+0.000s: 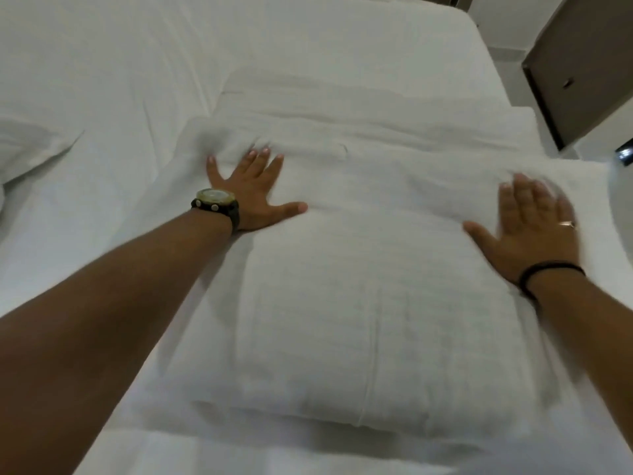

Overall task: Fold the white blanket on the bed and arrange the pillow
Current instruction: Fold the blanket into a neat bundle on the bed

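The white blanket (pixel 359 286) lies folded into a thick rectangular stack on the bed, in the middle of the view. My left hand (pixel 253 190), with a watch on the wrist, presses flat on the stack's far left part, fingers spread. On the stack's right side my right hand (pixel 534 224) lies flat with straight fingers, blurred by motion; it wears a ring and a black wristband. A white pillow (pixel 30 149) shows at the left edge, partly cut off.
The white bed sheet (pixel 137 63) stretches away to the far left. Beyond the bed's right edge stand a brown cabinet door (pixel 582 63) and a pale wall. A dark small object (pixel 625 156) sits at the right edge.
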Action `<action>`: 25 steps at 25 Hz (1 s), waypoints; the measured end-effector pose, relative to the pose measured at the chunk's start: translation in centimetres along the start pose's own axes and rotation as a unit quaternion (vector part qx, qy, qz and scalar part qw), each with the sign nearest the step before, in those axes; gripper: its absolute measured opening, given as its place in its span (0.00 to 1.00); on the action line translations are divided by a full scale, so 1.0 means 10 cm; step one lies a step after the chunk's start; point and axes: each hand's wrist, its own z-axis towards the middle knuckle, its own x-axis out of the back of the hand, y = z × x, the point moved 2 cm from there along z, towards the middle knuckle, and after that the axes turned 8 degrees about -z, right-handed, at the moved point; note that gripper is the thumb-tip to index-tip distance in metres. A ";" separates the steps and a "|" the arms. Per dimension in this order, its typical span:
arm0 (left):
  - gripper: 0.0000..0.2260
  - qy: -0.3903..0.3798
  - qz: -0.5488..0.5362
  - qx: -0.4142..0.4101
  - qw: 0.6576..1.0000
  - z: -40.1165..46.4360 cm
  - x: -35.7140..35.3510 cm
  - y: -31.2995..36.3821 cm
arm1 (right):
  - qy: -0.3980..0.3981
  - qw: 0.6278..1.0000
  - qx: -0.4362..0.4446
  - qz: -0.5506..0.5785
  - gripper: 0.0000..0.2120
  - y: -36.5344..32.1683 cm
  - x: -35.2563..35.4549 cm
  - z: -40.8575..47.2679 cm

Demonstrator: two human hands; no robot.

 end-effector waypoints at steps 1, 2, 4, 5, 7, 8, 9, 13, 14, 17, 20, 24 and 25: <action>0.51 -0.009 -0.011 0.004 1.000 0.00 -0.01 -0.01 | -0.017 0.999 -0.029 -0.012 0.48 0.09 -0.04 -0.07; 0.51 -0.013 -0.022 0.008 1.000 -0.01 -0.02 0.01 | -0.026 0.997 -0.077 0.009 0.46 0.12 -0.03 -0.15; 0.51 -0.007 -0.023 0.013 1.000 -0.09 -0.06 0.01 | -0.052 0.988 -0.128 0.062 0.45 0.18 -0.09 -0.36; 0.51 -0.005 -0.022 0.020 1.000 -0.17 -0.08 0.01 | -0.064 0.985 -0.135 0.083 0.45 0.19 -0.13 -0.52; 0.48 -0.005 -0.031 0.031 0.999 -0.43 -0.17 0.03 | -0.072 0.982 -0.149 0.092 0.44 0.15 -0.21 -0.98; 0.47 -0.004 -0.039 0.030 0.999 -0.61 -0.23 0.04 | -0.070 0.981 -0.152 0.099 0.44 0.09 -0.21 -1.20; 0.46 -0.010 -0.050 0.023 0.998 -0.84 -0.27 0.06 | -0.072 0.980 -0.143 0.117 0.44 -0.01 -0.17 -1.41; 0.48 -0.049 -0.070 -0.051 0.995 -1.83 -0.38 0.03 | -0.045 0.993 0.024 0.107 0.41 -0.25 -0.08 -2.38; 0.49 -0.049 -0.052 -0.083 0.994 -2.09 -0.37 -0.02 | -0.017 0.992 0.080 0.100 0.41 -0.19 -0.08 -2.59; 0.53 -0.034 0.051 -0.167 0.984 -2.67 -0.41 -0.32 | 0.064 0.981 0.178 0.043 0.44 0.06 -0.21 -2.79; 0.49 -0.015 0.057 -0.114 0.992 -2.67 -0.44 -0.46 | 0.107 0.986 0.117 0.044 0.27 -0.04 -0.24 -2.55; 0.13 0.009 0.071 -0.046 0.996 -2.58 -0.06 -0.04 | 0.117 0.985 0.094 0.089 0.10 -0.17 0.23 -2.47; 0.09 0.007 0.074 -0.035 0.997 -2.65 0.08 0.00 | 0.103 0.986 0.100 0.090 0.12 -0.11 0.36 -2.51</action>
